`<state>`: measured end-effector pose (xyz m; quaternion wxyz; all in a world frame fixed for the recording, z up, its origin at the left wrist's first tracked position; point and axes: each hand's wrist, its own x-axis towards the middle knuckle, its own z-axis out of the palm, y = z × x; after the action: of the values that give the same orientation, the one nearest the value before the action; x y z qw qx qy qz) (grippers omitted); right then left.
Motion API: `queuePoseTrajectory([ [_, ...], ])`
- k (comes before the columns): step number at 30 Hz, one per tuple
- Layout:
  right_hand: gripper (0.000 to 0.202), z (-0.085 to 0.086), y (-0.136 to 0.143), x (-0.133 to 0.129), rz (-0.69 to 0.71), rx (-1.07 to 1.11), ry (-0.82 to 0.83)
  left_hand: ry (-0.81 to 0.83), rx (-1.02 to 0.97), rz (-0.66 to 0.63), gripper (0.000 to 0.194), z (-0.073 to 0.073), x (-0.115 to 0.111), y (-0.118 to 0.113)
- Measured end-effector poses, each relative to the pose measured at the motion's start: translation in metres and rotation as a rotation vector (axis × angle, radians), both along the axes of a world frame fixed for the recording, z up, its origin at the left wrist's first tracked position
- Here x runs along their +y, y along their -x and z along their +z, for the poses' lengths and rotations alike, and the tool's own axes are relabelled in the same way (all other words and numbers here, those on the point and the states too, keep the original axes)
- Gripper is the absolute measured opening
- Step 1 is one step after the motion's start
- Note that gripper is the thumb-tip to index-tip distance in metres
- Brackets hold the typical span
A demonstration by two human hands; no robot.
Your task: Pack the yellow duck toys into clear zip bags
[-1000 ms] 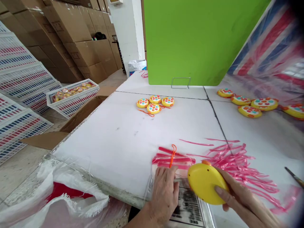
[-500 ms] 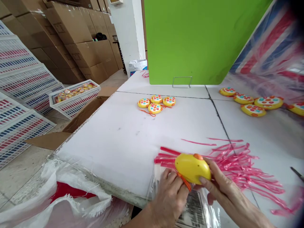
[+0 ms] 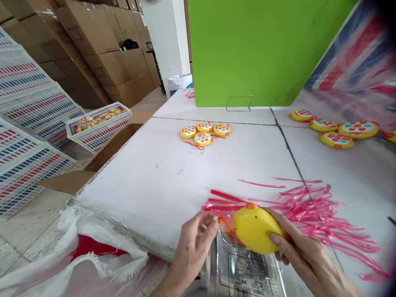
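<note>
A yellow egg-shaped toy [image 3: 256, 229] with an orange knob on top is in my right hand [image 3: 305, 251], fingers wrapped round its right side and its plain yellow face showing. From the toy's left side an orange cord [image 3: 227, 226] runs to my left hand [image 3: 195, 243], whose thumb and fingertips pinch its end. Below the toy lies a clear plastic bag [image 3: 247, 268] with dark print. Pink plastic ribbons [image 3: 321, 210] spread behind and to the right of the toy. Farther back several yellow toys [image 3: 203, 139] rest with coloured buttons facing up.
More button toys [image 3: 337, 140] lie at the right on the white table [image 3: 148, 173]. A green board [image 3: 266, 49] stands at the back. An open carton [image 3: 108, 150] and a basket of wrapped items [image 3: 99, 123] are left of the table, near stacked baskets [image 3: 37, 103]. White sacking [image 3: 62, 255] hangs in front.
My left hand has moved left, away from the toy, drawing the orange cord out. The toy has tilted and moved slightly right and down in my right hand. More of the clear bag shows.
</note>
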<state>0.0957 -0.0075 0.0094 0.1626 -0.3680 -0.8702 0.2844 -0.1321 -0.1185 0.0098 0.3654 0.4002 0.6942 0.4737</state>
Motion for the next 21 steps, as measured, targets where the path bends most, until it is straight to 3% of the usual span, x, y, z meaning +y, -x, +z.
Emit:
queuePoseTrajectory([
  [5, 0.048, 0.008, 0.009, 0.001, 0.039, -0.004, -0.09, -0.01, -0.353, -0.007, 0.03, -0.015, 0.014, -0.012],
  [11, 0.043, 0.013, 0.011, 0.005, 0.069, -0.025, -0.037, -0.051, -0.432, -0.008, 0.027, -0.026, 0.016, -0.012],
  [18, 0.033, 0.024, 0.025, 0.006, 0.386, -0.124, 0.192, -0.047, -0.398, -0.021, 0.028, -0.018, 0.021, -0.013],
  [21, 0.03, 0.022, 0.033, 0.001, 0.511, -0.206, 0.121, -0.023, -0.393, -0.003, 0.028, -0.011, 0.022, -0.017],
])
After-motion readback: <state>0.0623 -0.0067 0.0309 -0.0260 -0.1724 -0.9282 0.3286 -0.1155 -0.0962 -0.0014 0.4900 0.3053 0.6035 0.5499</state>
